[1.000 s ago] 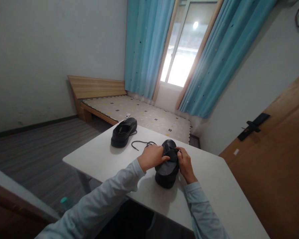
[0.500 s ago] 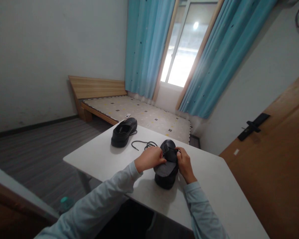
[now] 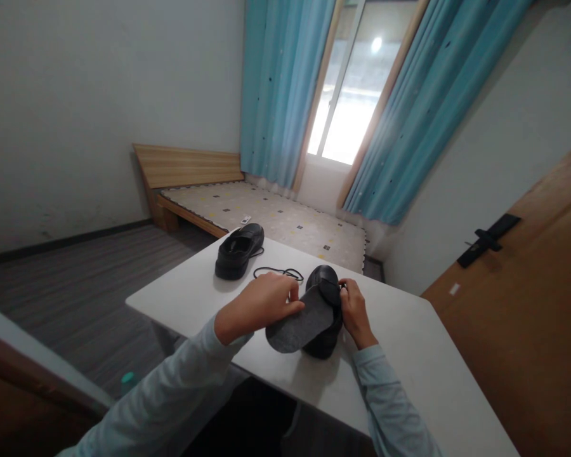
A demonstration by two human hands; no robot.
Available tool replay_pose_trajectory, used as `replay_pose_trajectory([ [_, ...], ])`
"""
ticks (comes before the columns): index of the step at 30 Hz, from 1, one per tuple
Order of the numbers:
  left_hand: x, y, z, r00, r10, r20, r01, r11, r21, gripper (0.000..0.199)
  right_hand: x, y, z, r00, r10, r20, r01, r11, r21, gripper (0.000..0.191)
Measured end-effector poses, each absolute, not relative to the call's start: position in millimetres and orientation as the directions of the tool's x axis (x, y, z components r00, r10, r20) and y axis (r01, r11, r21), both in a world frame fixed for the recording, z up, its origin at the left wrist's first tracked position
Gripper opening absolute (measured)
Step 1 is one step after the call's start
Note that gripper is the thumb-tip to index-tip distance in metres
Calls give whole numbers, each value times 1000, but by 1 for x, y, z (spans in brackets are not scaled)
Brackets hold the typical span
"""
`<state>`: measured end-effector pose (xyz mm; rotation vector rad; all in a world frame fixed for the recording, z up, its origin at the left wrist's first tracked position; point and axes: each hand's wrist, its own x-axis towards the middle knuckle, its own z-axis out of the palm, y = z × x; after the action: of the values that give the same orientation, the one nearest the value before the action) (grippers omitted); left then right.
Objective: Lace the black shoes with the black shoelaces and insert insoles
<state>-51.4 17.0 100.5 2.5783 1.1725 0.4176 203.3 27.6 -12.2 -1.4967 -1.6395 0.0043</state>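
Observation:
A black shoe stands on the white table, its toe pointing away from me. My left hand pinches the edge of a grey insole, which slants out of the shoe's opening to the left. The insole's front end is still within the shoe, partly hidden. At the shoe's right side, my right hand has its fingers closed on the upper near the tongue; exactly what they grip there is hard to see. Beyond my left hand, a black shoelace lies loosely looped on the tabletop.
Another black shoe rests at the white table's far left part. Behind the table is a bed with a small white object near its edge. A wooden door is on the right. A green-capped bottle stands low at left.
My left hand has moved left and drawn the insole partway out of the shoe, so its near end now hangs beside it. The right hand stays at the shoe's side.

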Motion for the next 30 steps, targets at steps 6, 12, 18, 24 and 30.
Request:
replay_pose_trajectory([
  [6, -87, 11, 108, 640, 761, 110, 605, -587, 538, 26, 204, 29, -14, 130, 807, 576, 789, 267, -553, 23],
  [12, -96, 22, 101, 543, 820, 183, 521, -499, 692, 31, 202, 31, -15, 128, 803, 582, 793, 270, -547, 26],
  [18, -54, 52, 67, 457, 849, 267, 276, -420, 865, 31, 200, 31, -14, 120, 794, 596, 786, 291, -546, 29],
  [24, -14, 64, 28, 464, 868, 176, 124, -261, 957, 36, 201, 31, -14, 131, 769, 626, 787, 304, -537, 31],
  [30, 1, 64, 14, 434, 865, 251, 230, -376, 897, 31, 199, 29, -13, 155, 747, 646, 781, 307, -543, 30],
])
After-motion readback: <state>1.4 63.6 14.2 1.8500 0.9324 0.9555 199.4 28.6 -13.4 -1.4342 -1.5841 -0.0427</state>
